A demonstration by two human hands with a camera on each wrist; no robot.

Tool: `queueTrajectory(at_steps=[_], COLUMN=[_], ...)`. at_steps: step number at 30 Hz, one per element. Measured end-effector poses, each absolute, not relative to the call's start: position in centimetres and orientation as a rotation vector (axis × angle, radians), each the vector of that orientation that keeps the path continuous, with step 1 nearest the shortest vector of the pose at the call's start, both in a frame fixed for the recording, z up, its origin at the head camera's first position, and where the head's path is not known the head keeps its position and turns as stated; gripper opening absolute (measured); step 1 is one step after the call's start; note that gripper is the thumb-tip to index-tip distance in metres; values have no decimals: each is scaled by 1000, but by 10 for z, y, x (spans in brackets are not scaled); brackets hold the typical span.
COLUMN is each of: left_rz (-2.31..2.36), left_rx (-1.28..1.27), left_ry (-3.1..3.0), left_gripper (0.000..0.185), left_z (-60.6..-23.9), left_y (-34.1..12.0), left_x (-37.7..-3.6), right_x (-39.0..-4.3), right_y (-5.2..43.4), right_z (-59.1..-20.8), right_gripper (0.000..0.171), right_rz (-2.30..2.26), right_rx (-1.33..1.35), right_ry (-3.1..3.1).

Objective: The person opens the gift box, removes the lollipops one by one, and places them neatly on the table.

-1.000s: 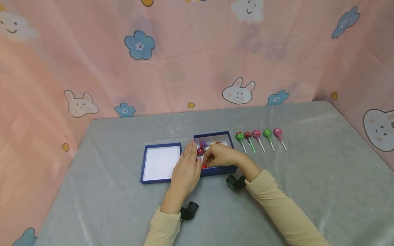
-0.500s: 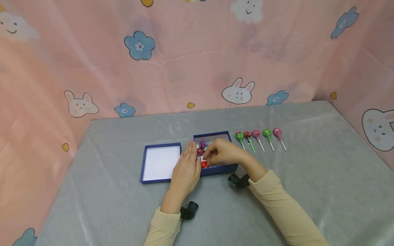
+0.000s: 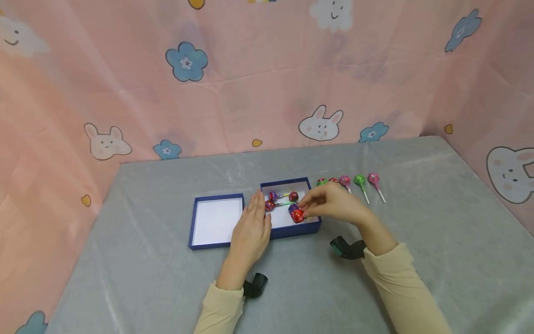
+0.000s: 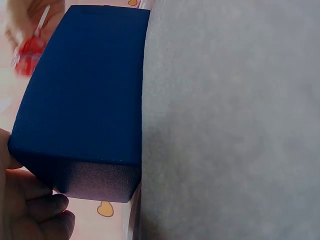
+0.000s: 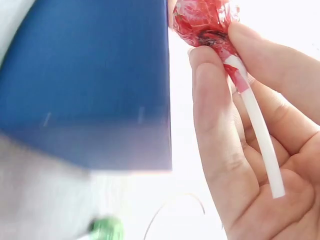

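The right hand point(image 3: 333, 204) pinched a red foil-wrapped lollipop point(image 3: 297, 215) by its white stick, just inside the blue cardboard box point(image 3: 292, 229). The left hand point(image 3: 252, 227), fingers straight, pressed the box's left wall.

— What do we see of the red lollipop point(image 3: 297, 215)?
— We see its crinkled red wrapper and white stick, head low over the right end of the blue box point(image 3: 292, 229), which lies open on the grey cloth

lollipops in box point(image 3: 288, 204): five; on table point(image 3: 417, 222): five; trays: two.
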State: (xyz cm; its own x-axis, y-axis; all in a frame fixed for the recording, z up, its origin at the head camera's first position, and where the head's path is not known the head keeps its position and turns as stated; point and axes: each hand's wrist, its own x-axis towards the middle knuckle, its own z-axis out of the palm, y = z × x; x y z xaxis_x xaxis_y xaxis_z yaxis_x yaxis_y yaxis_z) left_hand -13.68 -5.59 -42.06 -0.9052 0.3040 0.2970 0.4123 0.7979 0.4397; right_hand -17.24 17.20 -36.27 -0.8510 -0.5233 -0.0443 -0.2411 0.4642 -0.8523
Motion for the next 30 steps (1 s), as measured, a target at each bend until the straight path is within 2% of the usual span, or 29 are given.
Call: queueTrajectory(at_steps=[10, 30], left_rz=[-734, -748], left_rx=[-563, -560], left_ry=[-2779, -2778], left_gripper=[52, 53], left_z=[-422, -421], left_y=[-55, -55], left_x=[-136, -135], right_x=[-155, -146], right_y=[207, 219], right_z=[-372, -380], right_gripper=[14, 14], right_rz=[-1434, -1359], right_rx=[-464, -520], right_ry=[2481, 2396])
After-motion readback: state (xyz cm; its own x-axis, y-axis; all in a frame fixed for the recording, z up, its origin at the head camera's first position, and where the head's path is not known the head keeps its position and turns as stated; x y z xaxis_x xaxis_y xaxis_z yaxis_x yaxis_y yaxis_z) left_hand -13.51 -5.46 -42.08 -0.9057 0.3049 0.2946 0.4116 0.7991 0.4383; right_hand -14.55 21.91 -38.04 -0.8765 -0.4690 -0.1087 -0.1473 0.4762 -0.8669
